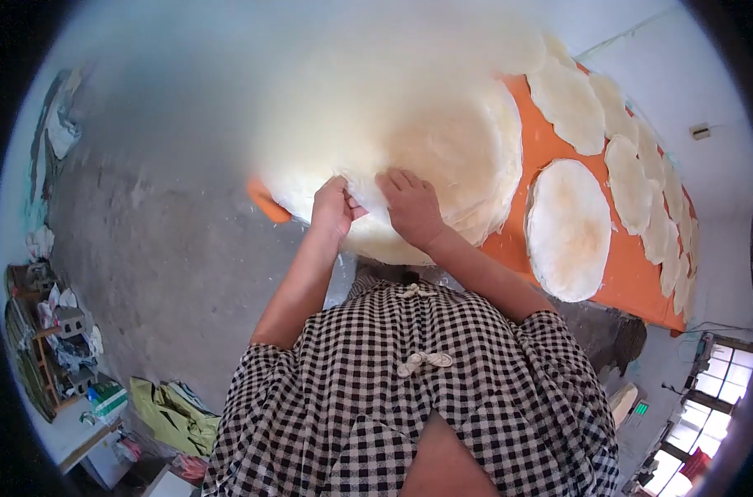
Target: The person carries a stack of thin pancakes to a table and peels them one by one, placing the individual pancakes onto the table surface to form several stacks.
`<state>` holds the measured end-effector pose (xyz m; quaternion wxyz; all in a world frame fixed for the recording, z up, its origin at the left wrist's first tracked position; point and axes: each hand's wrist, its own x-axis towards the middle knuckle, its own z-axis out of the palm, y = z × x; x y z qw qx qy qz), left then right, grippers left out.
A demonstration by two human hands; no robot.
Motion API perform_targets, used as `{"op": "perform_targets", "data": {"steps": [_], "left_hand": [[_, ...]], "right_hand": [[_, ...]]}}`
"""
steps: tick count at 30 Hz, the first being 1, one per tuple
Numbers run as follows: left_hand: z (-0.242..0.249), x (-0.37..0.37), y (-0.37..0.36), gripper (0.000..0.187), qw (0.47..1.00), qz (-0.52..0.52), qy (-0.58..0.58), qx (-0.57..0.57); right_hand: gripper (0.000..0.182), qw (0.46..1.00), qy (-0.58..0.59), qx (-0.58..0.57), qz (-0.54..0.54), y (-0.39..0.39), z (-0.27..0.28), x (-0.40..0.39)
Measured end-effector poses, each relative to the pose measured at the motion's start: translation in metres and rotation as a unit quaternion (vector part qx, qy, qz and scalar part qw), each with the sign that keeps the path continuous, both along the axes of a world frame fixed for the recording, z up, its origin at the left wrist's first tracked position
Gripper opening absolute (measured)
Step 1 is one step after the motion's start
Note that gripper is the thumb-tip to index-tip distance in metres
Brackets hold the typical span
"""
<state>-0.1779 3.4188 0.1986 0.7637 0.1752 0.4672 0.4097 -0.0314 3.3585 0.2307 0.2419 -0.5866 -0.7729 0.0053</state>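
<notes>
Two hands are at work on a big stack of thin round sheets (426, 166). Closest in is the person's black and white checked shirt (409, 389), and both bare arms reach out from it.

The left hand (335, 207) is curled up, with its fingers pinching the near edge of the top sheet. The right hand (411, 207) is just beside it, close but not quite touching. It lies flat and open on the stack, with its fingers spread on the top sheet. It presses down and does not grip anything.

The stack is pale and creamy, right under both hands. It sits on an orange surface (550, 141). A small orange corner pokes out just left of the left hand.

To the right of the right hand, one single round sheet (568, 228) lies flat on the orange surface. Beyond it, farther from the hands, a row of more round sheets (633, 157) runs along the far edge, each one lapping over the next.

To the left of the left hand is a grey floor (169, 224).
</notes>
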Motion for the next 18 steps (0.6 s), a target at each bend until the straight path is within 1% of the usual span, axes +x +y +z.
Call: {"op": "perform_targets", "data": {"steps": [1, 4, 7, 10, 11, 12, 13, 14, 15, 16, 17, 18], "left_hand": [[0.003, 0.002, -0.001, 0.026, 0.999, -0.004, -0.039, -0.005], [0.018, 0.004, -0.008, 0.044, 0.994, -0.029, -0.103, 0.017], [0.028, 0.010, -0.010, 0.054, 0.993, -0.062, -0.101, 0.006], [0.039, 0.003, -0.010, 0.053, 0.984, -0.151, -0.090, 0.037], [0.037, -0.001, -0.010, 0.053, 0.987, -0.132, -0.076, 0.040], [0.033, -0.006, -0.009, 0.054, 0.991, -0.116, -0.061, 0.043], [0.030, -0.011, -0.008, 0.054, 0.993, -0.100, -0.045, 0.046], [0.027, -0.015, -0.009, 0.052, 0.996, -0.081, -0.023, 0.040], [0.024, -0.020, -0.010, 0.049, 0.998, -0.061, -0.002, 0.034], [0.024, -0.021, -0.012, 0.047, 0.999, -0.040, 0.018, 0.031], [0.028, -0.021, -0.017, 0.038, 1.000, -0.020, -0.007, 0.017], [0.028, -0.018, -0.018, 0.035, 0.999, -0.027, -0.008, 0.016]], "right_hand": [[0.041, 0.999, -0.031, 0.000, -0.010, -0.005, 0.000, -0.002], [0.048, 0.999, -0.027, 0.016, 0.003, -0.014, 0.004, -0.002], [0.053, 0.998, -0.043, 0.036, -0.006, -0.017, 0.005, -0.001], [0.047, 0.997, -0.048, -0.040, -0.053, -0.001, -0.009, 0.019], [0.039, 0.992, 0.045, -0.110, -0.048, 0.006, -0.010, 0.034], [0.032, 0.973, 0.138, -0.179, -0.043, 0.016, -0.009, 0.054], [0.024, 0.971, 0.160, -0.175, -0.032, 0.037, 0.005, 0.081], [0.025, 0.968, 0.181, -0.146, -0.097, 0.039, 0.061, 0.089], [0.025, 0.978, 0.098, -0.113, -0.148, 0.063, 0.075, 0.122], [0.025, 0.983, 0.102, -0.050, -0.143, 0.062, 0.109, 0.125], [0.024, 0.985, 0.102, 0.014, -0.138, 0.061, 0.143, 0.128], [0.024, 0.983, 0.099, 0.078, -0.134, 0.060, 0.177, 0.131]]}}
